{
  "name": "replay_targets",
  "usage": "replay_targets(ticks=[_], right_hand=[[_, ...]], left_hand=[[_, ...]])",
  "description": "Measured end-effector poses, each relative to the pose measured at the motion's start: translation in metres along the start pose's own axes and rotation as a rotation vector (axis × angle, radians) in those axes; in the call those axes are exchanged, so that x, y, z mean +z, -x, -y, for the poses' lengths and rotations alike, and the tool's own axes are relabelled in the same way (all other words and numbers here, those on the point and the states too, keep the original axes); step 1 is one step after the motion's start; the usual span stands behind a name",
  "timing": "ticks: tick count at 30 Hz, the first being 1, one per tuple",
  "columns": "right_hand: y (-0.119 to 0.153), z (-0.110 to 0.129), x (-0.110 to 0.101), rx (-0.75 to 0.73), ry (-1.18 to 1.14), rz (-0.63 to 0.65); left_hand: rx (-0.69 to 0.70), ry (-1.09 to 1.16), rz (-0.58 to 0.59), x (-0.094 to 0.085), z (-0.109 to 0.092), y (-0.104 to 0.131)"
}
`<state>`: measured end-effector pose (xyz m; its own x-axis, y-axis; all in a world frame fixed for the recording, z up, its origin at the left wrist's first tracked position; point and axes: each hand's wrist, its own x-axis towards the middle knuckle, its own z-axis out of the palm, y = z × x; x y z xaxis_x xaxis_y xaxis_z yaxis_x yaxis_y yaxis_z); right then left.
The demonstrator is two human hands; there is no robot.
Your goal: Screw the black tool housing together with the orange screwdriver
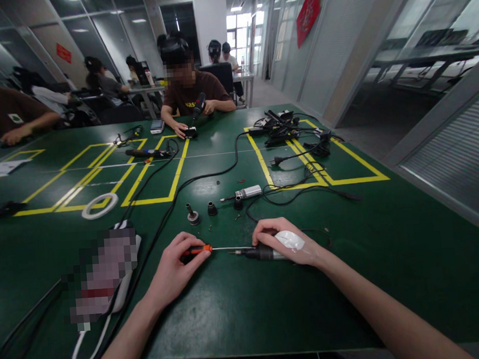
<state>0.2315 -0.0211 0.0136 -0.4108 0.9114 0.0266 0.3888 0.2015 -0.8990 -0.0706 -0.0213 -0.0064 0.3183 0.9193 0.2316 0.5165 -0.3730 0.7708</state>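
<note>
My left hand (pixel 178 263) is closed round the orange and black handle of a screwdriver (pixel 210 248), whose thin shaft points right. The shaft's far end reaches the fingers of my right hand (pixel 282 236), which curl over a pen-like tool (pixel 261 253) with a slim metal tip, black collar and silver body. The tool lies just below the shaft, low over the table; part of its body is hidden under my palm. A glossy white patch (pixel 289 240) sits on the back of my right hand.
Beyond my hands stand a round metal-based part (pixel 193 215), black caps (pixel 212 208) and a silver tool (pixel 247 192). A power strip (pixel 126 283), tape ring (pixel 99 205) and cables (pixel 160 223) lie left. Black tools (pixel 279 126) are heaped behind. A co-worker (pixel 196 92) holds a drill (pixel 199 106).
</note>
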Motion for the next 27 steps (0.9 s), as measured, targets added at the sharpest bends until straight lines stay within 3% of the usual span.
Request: replay_targets(ticks=[7, 27], right_hand=[[0.0, 0.0004, 0.0, 0.008, -0.006, 0.012], [0.0, 0.0028, -0.0008, 0.006, -0.008, 0.017]], left_hand=[[0.002, -0.022, 0.04, 0.0006, -0.0048, -0.0003], [0.023, -0.002, -0.006, -0.0007, -0.0007, 0.0]])
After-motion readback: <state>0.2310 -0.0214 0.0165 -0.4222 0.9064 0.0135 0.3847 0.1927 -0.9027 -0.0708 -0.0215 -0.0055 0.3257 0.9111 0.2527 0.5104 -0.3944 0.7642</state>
